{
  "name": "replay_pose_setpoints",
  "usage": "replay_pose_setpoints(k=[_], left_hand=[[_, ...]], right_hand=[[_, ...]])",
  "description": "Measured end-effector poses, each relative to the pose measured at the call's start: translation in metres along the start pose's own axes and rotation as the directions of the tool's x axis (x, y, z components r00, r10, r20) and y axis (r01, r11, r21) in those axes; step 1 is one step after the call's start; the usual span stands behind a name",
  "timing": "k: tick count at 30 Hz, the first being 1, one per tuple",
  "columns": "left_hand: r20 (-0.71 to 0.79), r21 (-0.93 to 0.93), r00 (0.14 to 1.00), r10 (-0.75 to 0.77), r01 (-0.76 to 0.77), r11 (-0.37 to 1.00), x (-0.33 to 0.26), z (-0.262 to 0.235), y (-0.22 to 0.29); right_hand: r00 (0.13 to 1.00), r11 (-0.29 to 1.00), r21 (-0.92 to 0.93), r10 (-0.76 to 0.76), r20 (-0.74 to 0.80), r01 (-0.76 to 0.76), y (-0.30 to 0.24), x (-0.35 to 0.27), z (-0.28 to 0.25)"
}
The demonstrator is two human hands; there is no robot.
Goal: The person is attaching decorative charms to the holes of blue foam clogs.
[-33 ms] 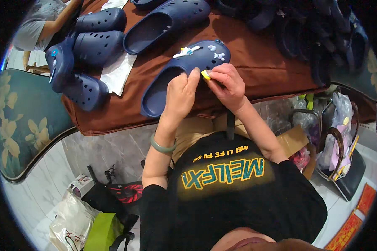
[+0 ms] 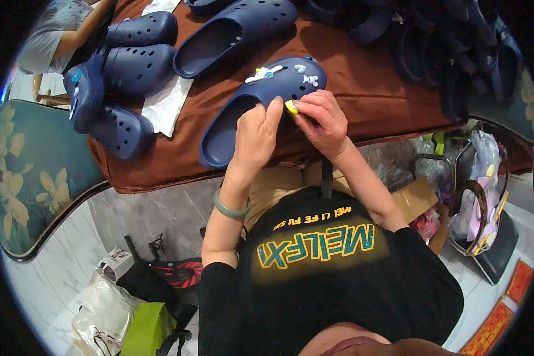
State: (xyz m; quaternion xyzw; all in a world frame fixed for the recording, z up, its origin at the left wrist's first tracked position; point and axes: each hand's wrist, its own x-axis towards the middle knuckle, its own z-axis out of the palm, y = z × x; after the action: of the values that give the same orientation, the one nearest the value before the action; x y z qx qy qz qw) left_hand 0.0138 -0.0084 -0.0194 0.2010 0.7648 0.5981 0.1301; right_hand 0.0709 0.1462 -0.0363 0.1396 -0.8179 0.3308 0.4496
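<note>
A navy blue clog (image 2: 218,137) lies in front of me on the brown cloth, its toe pointing to the upper right. White and pale lilac charms (image 2: 263,73) are fixed on its holed upper. My left hand (image 2: 257,132) is closed on the clog at the edge of its upper, thumb on top; the other fingers are mostly hidden in the opening. Between thumb and forefinger of my right hand (image 2: 321,120) is a small yellow charm (image 2: 291,107), held just over the near side of the upper. Part of that charm is hidden by my fingers.
Several navy clogs (image 2: 139,66) stand at the left, one on white paper (image 2: 171,107). Another clog (image 2: 237,37) lies just beyond mine. A dark heap of clogs (image 2: 421,47) fills the far right. At the upper left is another person's arm (image 2: 92,26). Bags (image 2: 104,311) sit below left.
</note>
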Motion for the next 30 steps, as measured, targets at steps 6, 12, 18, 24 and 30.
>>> replay_pose_setpoints(k=[6, 12, 18, 24, 30], left_hand=[[0.023, 0.070, 1.000, -0.004, 0.002, 0.998, 0.000, -0.006, 0.015], [0.036, 0.159, 0.996, 0.077, -0.082, 0.984, -0.005, -0.003, 0.014], [0.069, 0.026, 0.997, 0.022, -0.024, 0.999, -0.004, -0.006, 0.013], [0.023, 0.122, 1.000, 0.017, -0.019, 0.992, -0.004, 0.002, 0.021], [-0.034, 0.270, 0.999, 0.031, -0.021, 0.963, 0.004, 0.003, 0.026]], right_hand=[[0.994, 0.972, -0.229, -0.039, 0.099, 0.061, -0.011, -0.002, -0.002], [0.926, 0.899, -0.434, 0.115, 0.360, 0.057, -0.040, -0.014, -0.016], [0.902, 0.950, -0.203, 0.292, 0.319, -0.236, -0.031, -0.013, -0.023], [0.726, 0.684, 0.250, 0.616, 0.305, -0.685, -0.023, -0.022, -0.028], [0.881, 0.880, -0.092, 0.472, 0.043, -0.467, 0.015, 0.001, -0.038]])
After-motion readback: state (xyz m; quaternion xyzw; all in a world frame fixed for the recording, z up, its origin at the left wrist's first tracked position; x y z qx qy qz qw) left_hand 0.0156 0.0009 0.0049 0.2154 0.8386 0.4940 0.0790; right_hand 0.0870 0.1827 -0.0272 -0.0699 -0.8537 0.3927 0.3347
